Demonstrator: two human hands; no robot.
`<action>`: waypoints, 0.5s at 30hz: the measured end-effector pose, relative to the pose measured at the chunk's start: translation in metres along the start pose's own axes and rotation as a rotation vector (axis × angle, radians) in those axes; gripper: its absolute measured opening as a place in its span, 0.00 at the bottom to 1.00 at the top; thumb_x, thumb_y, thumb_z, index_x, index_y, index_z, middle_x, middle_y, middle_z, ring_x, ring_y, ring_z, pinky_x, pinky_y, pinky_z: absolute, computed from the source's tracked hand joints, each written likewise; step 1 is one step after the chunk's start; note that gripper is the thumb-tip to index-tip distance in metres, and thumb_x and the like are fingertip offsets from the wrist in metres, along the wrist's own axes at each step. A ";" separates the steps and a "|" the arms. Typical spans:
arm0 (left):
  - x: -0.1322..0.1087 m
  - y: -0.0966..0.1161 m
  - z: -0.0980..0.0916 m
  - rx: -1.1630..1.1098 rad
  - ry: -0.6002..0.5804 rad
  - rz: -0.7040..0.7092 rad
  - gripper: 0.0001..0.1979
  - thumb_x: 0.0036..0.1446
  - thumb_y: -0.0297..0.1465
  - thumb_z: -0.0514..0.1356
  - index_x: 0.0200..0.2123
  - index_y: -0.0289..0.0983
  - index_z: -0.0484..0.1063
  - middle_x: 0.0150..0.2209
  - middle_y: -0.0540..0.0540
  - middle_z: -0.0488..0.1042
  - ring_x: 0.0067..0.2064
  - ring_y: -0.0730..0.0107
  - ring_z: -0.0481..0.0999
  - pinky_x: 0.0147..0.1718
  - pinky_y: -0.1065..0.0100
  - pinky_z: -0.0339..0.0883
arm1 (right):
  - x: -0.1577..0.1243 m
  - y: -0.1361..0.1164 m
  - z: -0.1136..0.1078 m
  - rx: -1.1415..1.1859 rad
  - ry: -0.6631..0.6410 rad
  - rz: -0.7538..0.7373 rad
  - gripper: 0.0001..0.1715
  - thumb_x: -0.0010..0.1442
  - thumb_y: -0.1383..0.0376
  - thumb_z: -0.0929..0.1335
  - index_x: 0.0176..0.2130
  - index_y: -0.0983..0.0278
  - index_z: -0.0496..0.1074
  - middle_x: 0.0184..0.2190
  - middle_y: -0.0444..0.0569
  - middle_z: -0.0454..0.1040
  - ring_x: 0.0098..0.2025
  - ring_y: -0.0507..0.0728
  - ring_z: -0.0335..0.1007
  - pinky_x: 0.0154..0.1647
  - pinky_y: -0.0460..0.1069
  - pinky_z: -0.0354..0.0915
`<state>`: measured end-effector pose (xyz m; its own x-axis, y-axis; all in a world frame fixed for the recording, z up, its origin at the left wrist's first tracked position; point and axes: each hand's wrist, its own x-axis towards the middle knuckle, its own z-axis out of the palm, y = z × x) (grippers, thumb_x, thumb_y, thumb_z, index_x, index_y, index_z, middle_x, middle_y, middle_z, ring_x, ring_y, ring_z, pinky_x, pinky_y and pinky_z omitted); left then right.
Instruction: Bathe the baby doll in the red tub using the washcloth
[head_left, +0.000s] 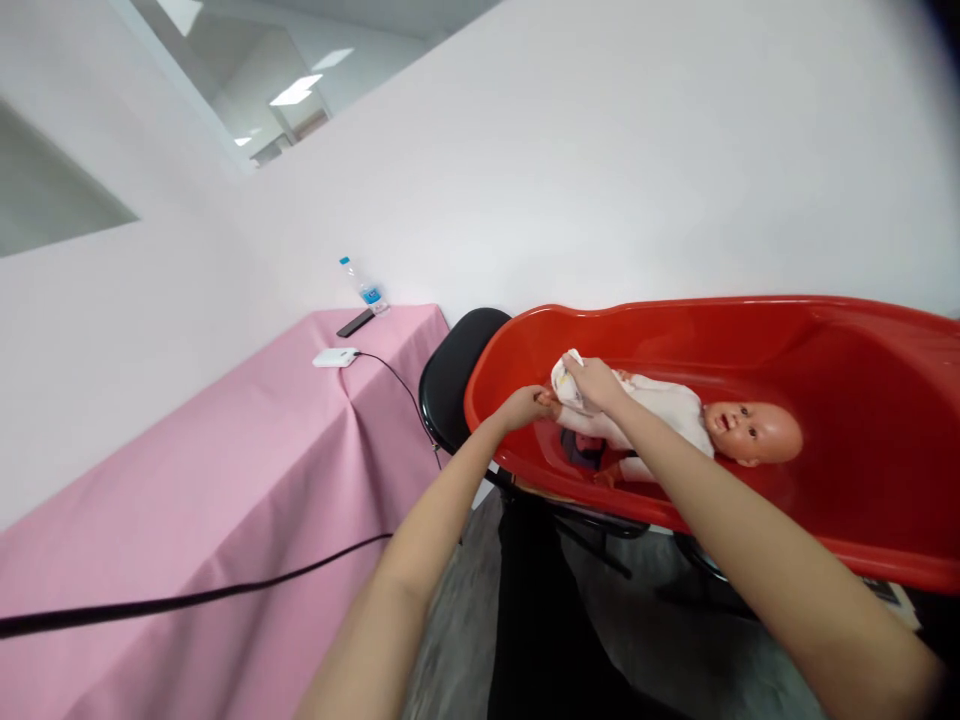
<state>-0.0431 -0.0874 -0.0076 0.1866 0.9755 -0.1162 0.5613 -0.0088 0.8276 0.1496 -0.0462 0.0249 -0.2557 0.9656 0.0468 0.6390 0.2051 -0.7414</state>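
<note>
Gripping a small white cloth (564,378) in my right hand (594,384), fingers clenched on it, pressing it onto the doll (675,415) at the leg end. My left hand (523,405) sits just left of that, closed round the doll's foot (546,400), so both grips are at the same end, almost touching. The doll lies on its back inside the red tub (862,350), long axis running left to right, feet to the left near my hands, head (754,432) to the right. So the torso and head lie rightward from the grip, and my right hand is the nearer one to them. My right forearm crosses over the near rim of the tub, and that rim is the only thing close in the way. Something dark lies in the tub bottom under the legs; I cannot tell what it is.

Outward: the tub rests on a black chair (450,385). Left of that a bench under a pink cover (225,520), carrying a white box (335,357) with a black cable (187,600), a dark flat device (355,323) and a water bottle (364,287) at the far edge by the wall.
</note>
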 end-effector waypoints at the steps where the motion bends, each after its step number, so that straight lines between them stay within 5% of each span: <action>1: 0.000 0.001 0.004 -0.011 0.015 -0.009 0.06 0.51 0.28 0.67 0.34 0.36 0.76 0.33 0.49 0.77 0.36 0.68 0.74 0.42 0.66 0.71 | 0.001 0.001 0.009 0.135 -0.025 -0.019 0.38 0.80 0.49 0.56 0.37 0.68 0.80 0.39 0.63 0.85 0.41 0.61 0.81 0.43 0.50 0.69; 4: 0.000 0.001 0.014 0.012 0.093 -0.037 0.06 0.53 0.27 0.67 0.37 0.35 0.78 0.35 0.47 0.80 0.37 0.66 0.75 0.43 0.65 0.72 | -0.001 0.012 0.028 0.336 -0.060 -0.116 0.35 0.77 0.45 0.59 0.36 0.66 0.79 0.39 0.57 0.86 0.42 0.60 0.81 0.45 0.49 0.70; 8: -0.002 -0.005 0.020 0.048 0.167 -0.023 0.04 0.59 0.27 0.66 0.39 0.36 0.79 0.39 0.44 0.82 0.40 0.62 0.78 0.44 0.64 0.73 | -0.006 0.026 0.035 0.404 -0.169 -0.243 0.36 0.73 0.39 0.61 0.50 0.64 0.83 0.51 0.56 0.86 0.53 0.63 0.82 0.61 0.55 0.72; 11: -0.005 -0.008 0.019 0.153 0.262 -0.008 0.05 0.64 0.26 0.62 0.39 0.36 0.79 0.40 0.40 0.82 0.40 0.60 0.78 0.44 0.61 0.73 | -0.007 0.030 0.040 0.430 -0.250 -0.341 0.35 0.73 0.41 0.63 0.62 0.60 0.80 0.64 0.55 0.81 0.66 0.64 0.77 0.74 0.60 0.64; 15: -0.006 -0.009 0.020 0.255 0.309 0.038 0.09 0.66 0.23 0.58 0.41 0.35 0.80 0.43 0.37 0.82 0.41 0.59 0.79 0.47 0.60 0.74 | -0.008 0.030 0.048 0.400 -0.259 -0.407 0.33 0.74 0.46 0.63 0.66 0.59 0.77 0.70 0.55 0.76 0.72 0.63 0.71 0.78 0.63 0.60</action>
<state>-0.0333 -0.0974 -0.0247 -0.0182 0.9932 0.1152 0.7482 -0.0629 0.6605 0.1358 -0.0551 -0.0298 -0.6211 0.7422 0.2518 0.1452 0.4246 -0.8937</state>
